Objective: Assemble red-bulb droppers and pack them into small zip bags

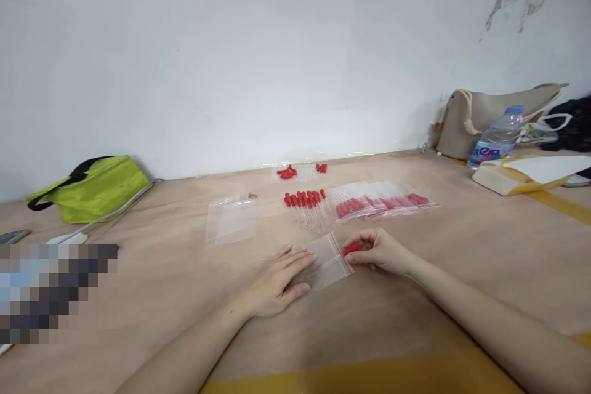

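Observation:
Under my left hand (282,283), which lies flat with its fingers stretched out, is a clear zip bag (329,266) with a red line along its mouth. At that mouth my right hand (376,252) pinches the red rubber bulb of a dropper (351,249). Whether the dropper's glass tube reaches inside the bag I cannot make out. Beyond my hands lies a bunch of glass droppers (307,206) with red bulbs. To their right, several filled zip bags (383,200) overlap in a row, red bulbs showing through.
Flat zip bags (235,220) lie left of the droppers. Loose red bulbs (287,172) rest near the wall. A yellow-green pouch (101,188) stands at the left. At the right are a water bottle (496,138), a beige bag (494,114) and an open envelope (530,173).

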Motion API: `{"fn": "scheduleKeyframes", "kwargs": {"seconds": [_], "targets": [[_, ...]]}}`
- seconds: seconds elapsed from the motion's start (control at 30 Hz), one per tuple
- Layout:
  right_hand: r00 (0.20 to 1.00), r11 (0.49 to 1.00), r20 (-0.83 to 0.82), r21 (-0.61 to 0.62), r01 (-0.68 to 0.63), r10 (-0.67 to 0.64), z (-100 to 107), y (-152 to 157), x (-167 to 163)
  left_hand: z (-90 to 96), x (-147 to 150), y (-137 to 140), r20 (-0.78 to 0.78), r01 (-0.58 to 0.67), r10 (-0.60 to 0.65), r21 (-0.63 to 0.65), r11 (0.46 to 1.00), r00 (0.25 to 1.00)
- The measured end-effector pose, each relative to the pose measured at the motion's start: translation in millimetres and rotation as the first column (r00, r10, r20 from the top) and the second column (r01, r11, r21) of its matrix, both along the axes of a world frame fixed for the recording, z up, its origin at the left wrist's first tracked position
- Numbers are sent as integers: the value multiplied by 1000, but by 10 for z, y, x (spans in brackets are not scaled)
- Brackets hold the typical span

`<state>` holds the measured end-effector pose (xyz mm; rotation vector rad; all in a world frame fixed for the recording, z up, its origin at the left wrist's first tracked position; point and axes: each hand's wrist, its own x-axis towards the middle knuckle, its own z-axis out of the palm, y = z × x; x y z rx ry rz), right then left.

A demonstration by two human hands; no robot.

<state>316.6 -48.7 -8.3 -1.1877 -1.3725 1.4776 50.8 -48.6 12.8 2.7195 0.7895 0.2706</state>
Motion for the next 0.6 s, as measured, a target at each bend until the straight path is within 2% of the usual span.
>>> {"fn": "scheduleKeyframes", "kwargs": {"seconds": [0.2, 0.43, 0.53, 0.6], "targets": [[989, 983, 87, 130, -128, 117, -13, -25, -93, 14, 17, -1, 16, -2, 2, -5, 1000, 1000], [963, 963, 54, 48, -266, 263, 51, -8, 17, 16, 15, -2, 2, -4, 4, 2, 1000, 1000], [965, 947, 21, 192, -259, 260, 35, 0, 1, 14, 15, 2, -8, -5, 5, 8, 1000, 1000], [953, 925, -33, 250, -285, 302, 23, -5, -39, 10, 16, 4, -7, -5, 5, 11, 1000, 1000]]}}
